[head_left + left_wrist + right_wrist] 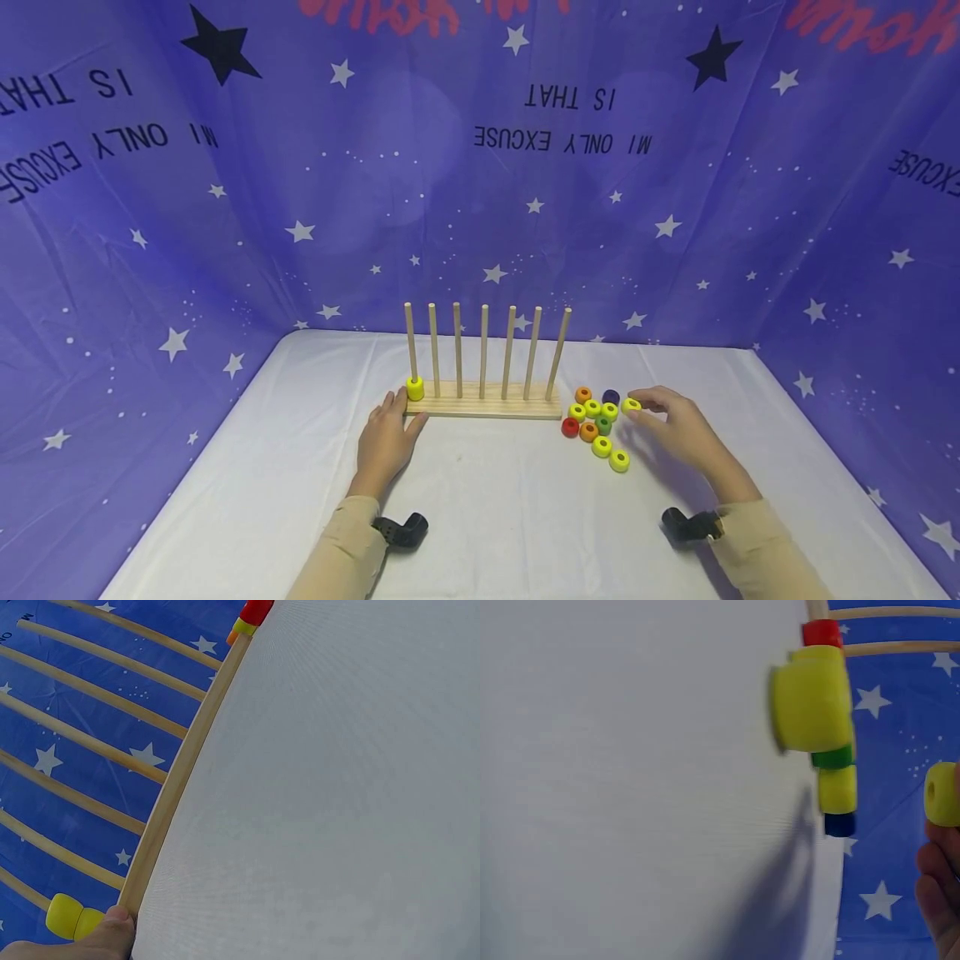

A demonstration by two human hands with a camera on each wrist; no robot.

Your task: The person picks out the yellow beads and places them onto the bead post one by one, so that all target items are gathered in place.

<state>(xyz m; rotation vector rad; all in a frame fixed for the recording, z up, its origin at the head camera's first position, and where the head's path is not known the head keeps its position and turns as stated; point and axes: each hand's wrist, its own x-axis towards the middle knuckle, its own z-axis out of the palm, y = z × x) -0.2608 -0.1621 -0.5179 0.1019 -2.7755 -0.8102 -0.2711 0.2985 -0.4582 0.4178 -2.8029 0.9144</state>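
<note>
- Yellow beads (pixel 619 465), two of them, lie nearest on the white table (pixel 510 517), right of the wooden rack (pixel 483 408).
- Left hand (pixel 386 442) grips the rack's near left corner, thumb against its front edge.
- Right hand (pixel 678 429) pinches a yellow bead (pixel 629 408), raised beside the cluster.
- Red bead (pixel 568 432), green bead (pixel 603 430), orange beads (pixel 587 436) and more yellow ones cluster between; a dark blue bead (pixel 611 397) sits behind.
- Seven pegs (pixel 483 350) stand upright, two yellow beads stacked on the leftmost.
- Purple star-printed curtain (pixel 420 275) hangs behind.
</note>
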